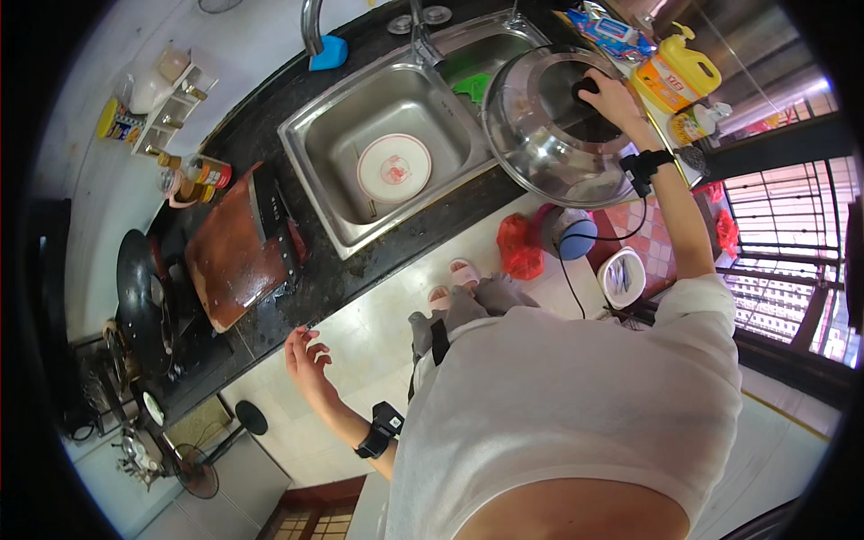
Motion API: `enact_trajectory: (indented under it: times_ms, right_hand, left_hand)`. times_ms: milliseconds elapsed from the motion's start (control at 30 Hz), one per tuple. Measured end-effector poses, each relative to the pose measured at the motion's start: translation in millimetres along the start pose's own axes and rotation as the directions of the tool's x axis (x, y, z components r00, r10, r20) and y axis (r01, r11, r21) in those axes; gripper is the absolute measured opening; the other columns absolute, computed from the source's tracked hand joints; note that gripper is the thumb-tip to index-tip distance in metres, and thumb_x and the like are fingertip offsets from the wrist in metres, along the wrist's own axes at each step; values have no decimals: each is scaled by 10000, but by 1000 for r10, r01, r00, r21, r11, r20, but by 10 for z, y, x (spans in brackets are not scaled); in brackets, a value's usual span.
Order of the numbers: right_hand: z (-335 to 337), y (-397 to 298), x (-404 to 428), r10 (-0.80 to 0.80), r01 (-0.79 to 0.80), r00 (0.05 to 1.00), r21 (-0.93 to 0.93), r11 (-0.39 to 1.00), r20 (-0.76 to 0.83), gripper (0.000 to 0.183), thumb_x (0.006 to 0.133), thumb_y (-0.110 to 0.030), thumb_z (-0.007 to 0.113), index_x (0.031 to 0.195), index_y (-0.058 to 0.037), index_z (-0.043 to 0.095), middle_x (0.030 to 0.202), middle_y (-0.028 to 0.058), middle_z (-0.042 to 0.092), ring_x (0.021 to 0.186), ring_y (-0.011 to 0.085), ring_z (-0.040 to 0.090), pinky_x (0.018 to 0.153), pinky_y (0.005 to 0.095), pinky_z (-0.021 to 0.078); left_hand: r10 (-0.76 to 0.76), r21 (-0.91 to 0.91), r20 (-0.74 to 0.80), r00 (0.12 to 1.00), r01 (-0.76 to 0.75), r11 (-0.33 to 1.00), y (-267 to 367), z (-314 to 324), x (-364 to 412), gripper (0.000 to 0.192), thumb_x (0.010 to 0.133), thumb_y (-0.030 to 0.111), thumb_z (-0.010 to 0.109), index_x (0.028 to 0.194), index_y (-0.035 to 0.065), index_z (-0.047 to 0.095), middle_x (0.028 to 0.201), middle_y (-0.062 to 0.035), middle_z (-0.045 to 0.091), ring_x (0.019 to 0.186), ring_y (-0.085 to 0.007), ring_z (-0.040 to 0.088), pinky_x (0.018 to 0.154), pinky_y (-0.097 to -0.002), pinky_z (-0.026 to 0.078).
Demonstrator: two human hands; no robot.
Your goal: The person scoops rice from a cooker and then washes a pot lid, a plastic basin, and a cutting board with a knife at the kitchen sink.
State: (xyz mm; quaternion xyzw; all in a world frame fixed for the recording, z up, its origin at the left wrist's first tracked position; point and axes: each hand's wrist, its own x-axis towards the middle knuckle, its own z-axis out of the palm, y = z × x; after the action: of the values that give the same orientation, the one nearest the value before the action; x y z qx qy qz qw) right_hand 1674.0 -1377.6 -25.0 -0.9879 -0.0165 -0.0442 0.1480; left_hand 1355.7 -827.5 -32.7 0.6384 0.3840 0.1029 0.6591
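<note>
My right hand (613, 102) grips the black knob of a large domed pan lid (523, 152), polished steel with a see-through middle. The lid is at the right of the stainless steel sink (310, 162) and hides part of its second basin. Whether the lid rests on something or is held up, I cannot tell. A white plate (395, 169) with a red design lies in the left basin, and a thin stick shows from under it. My left hand (309, 361) hangs by the counter's front edge, fingers loosely curled and apart, holding nothing.
A cleaver (273, 226) lies on a brown cutting board (226, 256) left of the sink. Beyond it sits a black wok (142, 290). Yellow detergent bottle (675, 74) and wipes pack (611, 34) stand at the right. A red plastic bag (520, 246) is down by the counter.
</note>
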Motion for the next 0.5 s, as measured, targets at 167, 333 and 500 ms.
enact_trajectory:
  times_ms: [167,333,500]
  right_hand:
    - [-17,-55,-8,36,-36,999,-33,999,20,427,743,-377,595,1079,-123,525,906,202,626,877,375,594,769,443,468]
    - [18,1,2,10,-13,999,-74,997,-51,444,744,-380,601,1088,-109,523,888,202,631,871,374,597,767,448,473]
    - [134,-235,-90,-36,33,999,-115,993,-20,445,752,-380,599,1052,-63,518,859,221,626,842,378,603,743,462,481]
  left_hand:
    - [-19,-2,-13,1000,19,1000,16,53,-18,243,898,297,501,978,74,557,835,-34,579,595,-98,508,477,-204,363]
    - [-10,-10,7,1000,10,1000,-1,64,-5,248,900,301,496,994,80,555,845,-34,582,603,-98,513,482,-203,361]
    - [1,7,-45,999,-1,1000,-96,-40,-71,252,897,310,490,1002,89,553,848,-26,582,611,-94,512,484,-196,356]
